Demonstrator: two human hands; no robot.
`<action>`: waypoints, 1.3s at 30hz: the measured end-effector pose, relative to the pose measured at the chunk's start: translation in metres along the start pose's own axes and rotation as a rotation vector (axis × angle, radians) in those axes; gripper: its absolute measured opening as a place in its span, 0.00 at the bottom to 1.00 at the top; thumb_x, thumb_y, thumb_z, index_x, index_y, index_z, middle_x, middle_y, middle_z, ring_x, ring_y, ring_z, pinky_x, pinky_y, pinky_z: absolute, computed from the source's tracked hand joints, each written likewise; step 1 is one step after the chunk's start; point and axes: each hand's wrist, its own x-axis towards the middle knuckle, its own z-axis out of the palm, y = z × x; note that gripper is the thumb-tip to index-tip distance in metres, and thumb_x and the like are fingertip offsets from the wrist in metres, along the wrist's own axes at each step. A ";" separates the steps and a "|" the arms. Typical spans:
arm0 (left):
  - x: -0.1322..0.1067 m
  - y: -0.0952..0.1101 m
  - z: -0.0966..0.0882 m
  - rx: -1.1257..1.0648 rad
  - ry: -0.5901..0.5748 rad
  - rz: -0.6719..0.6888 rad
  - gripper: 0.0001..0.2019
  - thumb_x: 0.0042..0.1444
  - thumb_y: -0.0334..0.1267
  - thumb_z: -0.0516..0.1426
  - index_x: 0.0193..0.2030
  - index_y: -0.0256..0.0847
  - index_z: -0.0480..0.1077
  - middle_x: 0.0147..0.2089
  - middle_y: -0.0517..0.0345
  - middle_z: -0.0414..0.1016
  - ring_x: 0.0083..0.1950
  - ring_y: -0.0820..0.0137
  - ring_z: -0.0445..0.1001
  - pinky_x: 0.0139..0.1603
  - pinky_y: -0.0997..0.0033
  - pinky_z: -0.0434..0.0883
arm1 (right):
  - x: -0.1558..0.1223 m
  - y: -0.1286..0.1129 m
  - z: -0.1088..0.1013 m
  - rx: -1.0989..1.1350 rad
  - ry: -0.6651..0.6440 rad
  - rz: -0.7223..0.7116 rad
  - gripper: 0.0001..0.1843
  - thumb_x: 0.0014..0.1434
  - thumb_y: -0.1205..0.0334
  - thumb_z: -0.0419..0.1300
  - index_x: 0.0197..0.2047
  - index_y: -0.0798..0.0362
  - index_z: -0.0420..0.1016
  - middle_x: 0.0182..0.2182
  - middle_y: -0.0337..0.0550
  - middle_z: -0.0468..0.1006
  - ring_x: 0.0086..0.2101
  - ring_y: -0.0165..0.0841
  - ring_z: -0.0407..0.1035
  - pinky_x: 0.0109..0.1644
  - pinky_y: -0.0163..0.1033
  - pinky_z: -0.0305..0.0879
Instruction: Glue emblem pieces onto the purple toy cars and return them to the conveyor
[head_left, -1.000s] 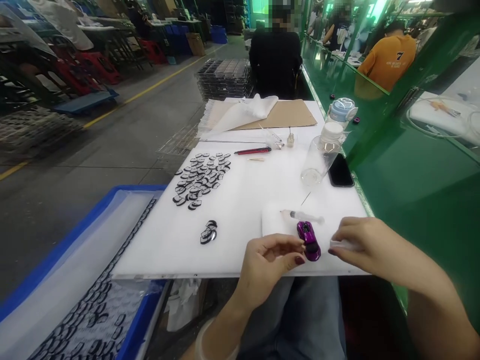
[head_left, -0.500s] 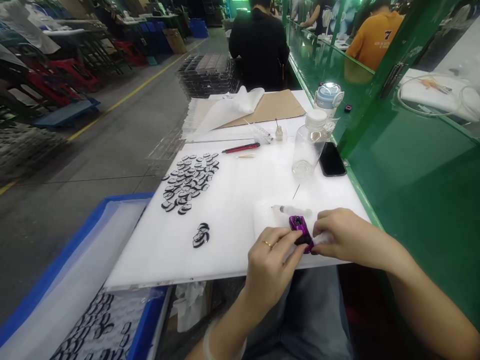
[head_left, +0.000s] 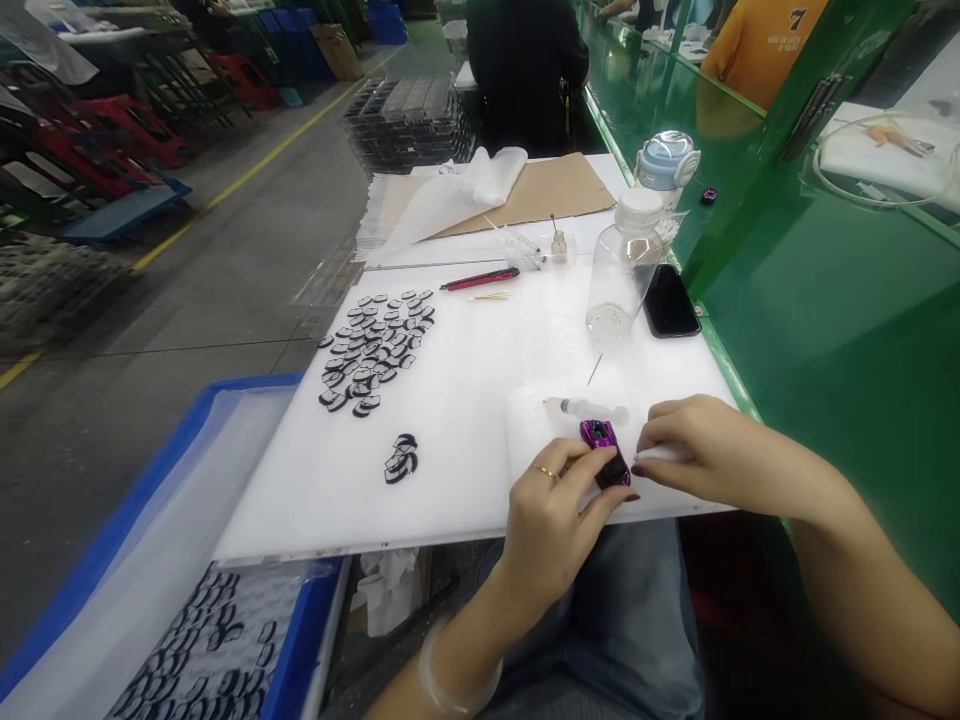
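My left hand (head_left: 559, 515) grips a small shiny purple and black toy car (head_left: 606, 452) between thumb and fingers, low over the near edge of the white table. Just to the right, my right hand (head_left: 701, 450) pinches a white wad (head_left: 664, 454), perhaps tissue or cloth; its tip is close to the car's right side. Behind the car lies a clear syringe (head_left: 592, 410), with a thin needle-like stick (head_left: 595, 369) farther back. To the left rest a small cluster of curved black-edged clear pieces (head_left: 402, 459) and a larger spread of them (head_left: 375, 350).
A clear bottle (head_left: 619, 275), a blue-lidded cup (head_left: 665, 165) and a black phone (head_left: 671, 302) stand or lie at the right. A red utility knife (head_left: 480, 280) lies farther back, before cardboard (head_left: 540, 195). A blue tray (head_left: 311, 600) sits lower left. A person in black (head_left: 525, 75) sits ahead.
My right hand with the white wad has drawn slightly right, away from the toy car. The left hand keeps its hold on the car. The whole view has shifted a little.
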 end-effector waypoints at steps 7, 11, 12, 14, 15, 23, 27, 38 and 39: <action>0.003 -0.001 -0.007 -0.046 -0.044 -0.100 0.11 0.58 0.27 0.62 0.48 0.38 0.75 0.42 0.54 0.73 0.40 0.69 0.75 0.41 0.71 0.76 | 0.004 -0.006 0.003 -0.011 -0.040 0.049 0.12 0.63 0.60 0.59 0.30 0.53 0.79 0.26 0.40 0.73 0.27 0.30 0.65 0.31 0.35 0.55; 0.003 -0.001 -0.006 -0.036 -0.039 -0.110 0.12 0.57 0.27 0.63 0.48 0.38 0.75 0.43 0.54 0.72 0.40 0.69 0.76 0.41 0.71 0.76 | 0.006 -0.007 0.004 -0.017 -0.039 0.060 0.12 0.62 0.60 0.59 0.29 0.53 0.78 0.25 0.40 0.72 0.26 0.30 0.64 0.31 0.35 0.54; 0.004 -0.001 -0.006 -0.039 -0.038 -0.109 0.12 0.57 0.28 0.63 0.48 0.37 0.75 0.43 0.54 0.72 0.39 0.70 0.76 0.41 0.72 0.76 | 0.006 -0.006 0.004 -0.012 -0.042 0.065 0.12 0.62 0.60 0.59 0.29 0.53 0.78 0.25 0.40 0.72 0.26 0.30 0.64 0.31 0.35 0.54; 0.004 -0.001 -0.007 -0.050 -0.040 -0.108 0.12 0.57 0.28 0.62 0.48 0.37 0.75 0.44 0.54 0.72 0.38 0.72 0.76 0.41 0.72 0.76 | 0.006 -0.005 0.003 0.000 -0.051 0.076 0.11 0.62 0.59 0.60 0.29 0.52 0.79 0.26 0.40 0.73 0.27 0.30 0.64 0.31 0.35 0.54; 0.005 -0.001 -0.007 -0.056 -0.042 -0.111 0.12 0.57 0.28 0.62 0.48 0.37 0.75 0.45 0.54 0.72 0.37 0.72 0.76 0.41 0.72 0.76 | 0.007 -0.005 0.003 0.008 -0.057 0.083 0.11 0.62 0.59 0.60 0.29 0.52 0.79 0.26 0.40 0.73 0.27 0.30 0.64 0.31 0.35 0.54; 0.007 -0.002 -0.014 -0.085 -0.138 -0.167 0.17 0.52 0.28 0.66 0.49 0.39 0.74 0.52 0.51 0.70 0.39 0.71 0.77 0.45 0.68 0.77 | 0.015 -0.017 0.008 0.007 -0.072 0.230 0.21 0.63 0.52 0.59 0.22 0.53 0.72 0.19 0.39 0.69 0.23 0.29 0.60 0.28 0.36 0.49; 0.013 -0.003 -0.019 -0.085 -0.244 -0.186 0.20 0.51 0.31 0.67 0.51 0.42 0.74 0.53 0.51 0.70 0.39 0.70 0.76 0.46 0.65 0.78 | 0.016 -0.018 0.008 -0.024 -0.101 0.234 0.22 0.63 0.55 0.57 0.19 0.54 0.68 0.18 0.38 0.67 0.22 0.28 0.58 0.27 0.36 0.47; 0.015 0.001 -0.007 -0.126 -0.160 -0.317 0.12 0.61 0.29 0.56 0.49 0.40 0.76 0.48 0.52 0.75 0.31 0.75 0.74 0.38 0.69 0.76 | -0.005 0.021 -0.025 -0.134 0.183 0.202 0.21 0.66 0.51 0.50 0.41 0.53 0.81 0.38 0.46 0.78 0.36 0.38 0.71 0.36 0.41 0.63; 0.014 0.001 -0.005 -0.105 -0.141 -0.309 0.11 0.60 0.29 0.57 0.48 0.40 0.76 0.47 0.52 0.76 0.31 0.75 0.73 0.36 0.69 0.76 | -0.006 0.023 -0.024 -0.195 0.193 0.197 0.21 0.67 0.51 0.49 0.45 0.54 0.80 0.41 0.48 0.77 0.38 0.40 0.71 0.38 0.42 0.63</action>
